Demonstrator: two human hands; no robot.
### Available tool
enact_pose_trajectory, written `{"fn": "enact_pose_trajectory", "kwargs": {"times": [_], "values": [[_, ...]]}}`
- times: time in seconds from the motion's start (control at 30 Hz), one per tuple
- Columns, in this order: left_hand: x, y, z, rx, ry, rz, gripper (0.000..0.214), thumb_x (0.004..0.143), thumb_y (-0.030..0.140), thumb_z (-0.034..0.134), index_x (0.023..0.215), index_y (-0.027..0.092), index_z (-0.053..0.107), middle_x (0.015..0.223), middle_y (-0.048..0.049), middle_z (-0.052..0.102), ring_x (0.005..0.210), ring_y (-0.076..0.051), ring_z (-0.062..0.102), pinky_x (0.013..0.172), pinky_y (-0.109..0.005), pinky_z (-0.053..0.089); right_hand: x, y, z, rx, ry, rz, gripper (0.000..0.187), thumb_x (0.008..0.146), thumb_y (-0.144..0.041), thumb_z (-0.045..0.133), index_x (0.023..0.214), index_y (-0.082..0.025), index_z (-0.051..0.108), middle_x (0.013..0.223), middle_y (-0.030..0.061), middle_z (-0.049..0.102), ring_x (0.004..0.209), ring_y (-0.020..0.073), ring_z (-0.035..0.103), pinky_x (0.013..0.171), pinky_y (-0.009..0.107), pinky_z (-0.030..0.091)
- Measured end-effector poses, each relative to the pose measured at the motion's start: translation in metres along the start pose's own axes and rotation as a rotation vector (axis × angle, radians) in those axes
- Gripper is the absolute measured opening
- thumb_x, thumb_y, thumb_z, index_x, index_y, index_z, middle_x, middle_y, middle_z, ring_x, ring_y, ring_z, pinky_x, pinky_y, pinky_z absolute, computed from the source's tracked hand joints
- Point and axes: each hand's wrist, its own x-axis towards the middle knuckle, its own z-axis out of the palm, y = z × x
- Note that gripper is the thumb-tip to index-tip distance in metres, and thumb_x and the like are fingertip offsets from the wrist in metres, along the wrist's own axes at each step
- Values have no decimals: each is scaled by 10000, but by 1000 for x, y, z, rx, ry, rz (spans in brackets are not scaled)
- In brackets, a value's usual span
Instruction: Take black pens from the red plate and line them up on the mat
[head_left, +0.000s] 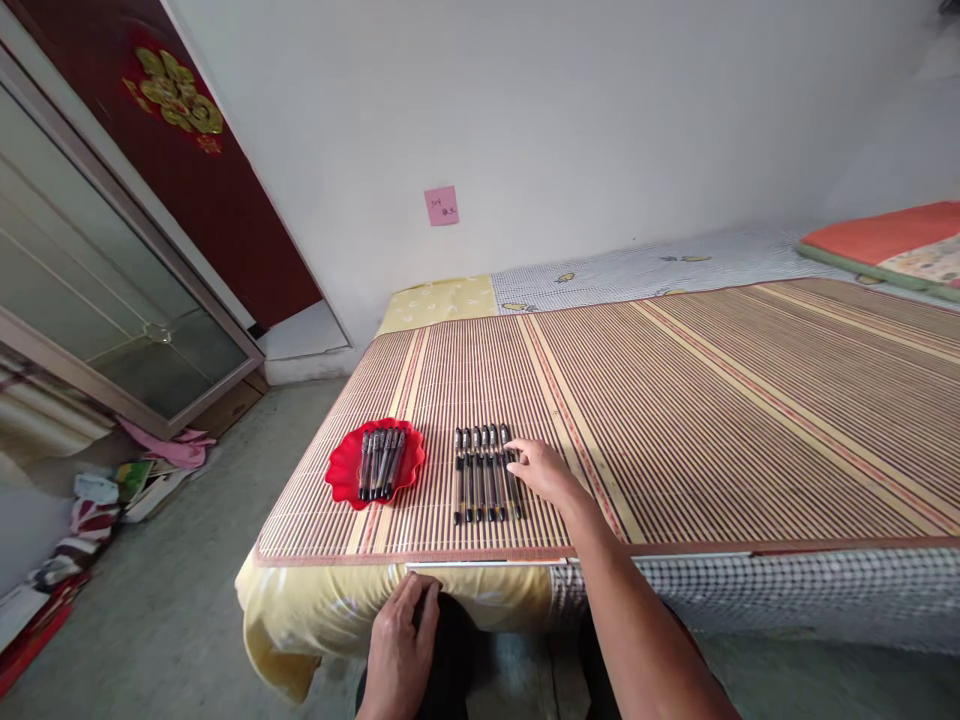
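White wall (600, 130) fills the upper middle of the frame, bearing a square pink paper note (441, 206), with a dark red door (225, 220) at the upper left. Below, a striped mat of thin brown and cream slats (690, 420) covers most of a bed draped in yellow cloth (330, 600) at the lower left.

Six slender black-capped clear pens (478, 465) lie side by side in a row at the lower centre of the frame, their ends roughly level. Left of them, a scalloped red dish (341, 470) holds a tight bunch of similar pens (384, 465), too overlapped to count surely. As I judge it, the row of six is neatly ordered, its rightmost pen slightly aslant, while the bunch remains unsorted.

The right hand (546, 474) has thumb and forefinger at that rightmost pen; whether they pinch it I cannot tell. The left hand (405, 630), fingers bent, rests at the bed's front edge, bottom centre; its grip is unclear.
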Motion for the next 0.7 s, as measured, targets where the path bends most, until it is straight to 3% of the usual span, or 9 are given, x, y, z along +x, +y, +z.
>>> {"fn": "enact_pose_trajectory", "kwargs": {"times": [0.3, 0.4, 0.53, 0.7], "values": [[-1, -4, 2, 12, 13, 27, 279, 1016, 402, 495, 913, 242, 698, 847, -33, 771, 794, -203, 762, 751, -276, 613, -5, -7, -4, 23, -7, 8, 418, 892, -145, 620, 1309, -148, 647, 869, 41, 719, 698, 143, 628, 670, 274, 475], [-1, -3, 1, 9, 6, 24, 277, 1017, 399, 493, 908, 245, 695, 841, -29, 769, 785, -202, 759, 740, -274, 613, -7, -9, -7, 47, -27, 20, 433, 909, -165, 606, 1342, -150, 622, 865, 38, 726, 614, 127, 594, 619, 263, 461], [-1, -3, 1, 21, 5, 29, 290, 1019, 414, 489, 916, 240, 697, 850, -35, 773, 798, -205, 762, 755, -281, 614, -8, -9, -10, 49, -21, 50, 428, 967, -136, 461, 1368, -143, 612, 863, 59, 745, 491, 109, 517, 530, 255, 407], [-1, -4, 1, 25, 6, 34, 294, 1016, 422, 493, 918, 239, 701, 858, -39, 776, 808, -211, 765, 766, -288, 616, -11, -15, -10, 9, 6, 78, 426, 962, -124, 479, 1362, -141, 626, 930, 94, 757, 550, 127, 581, 507, 244, 404]]}}
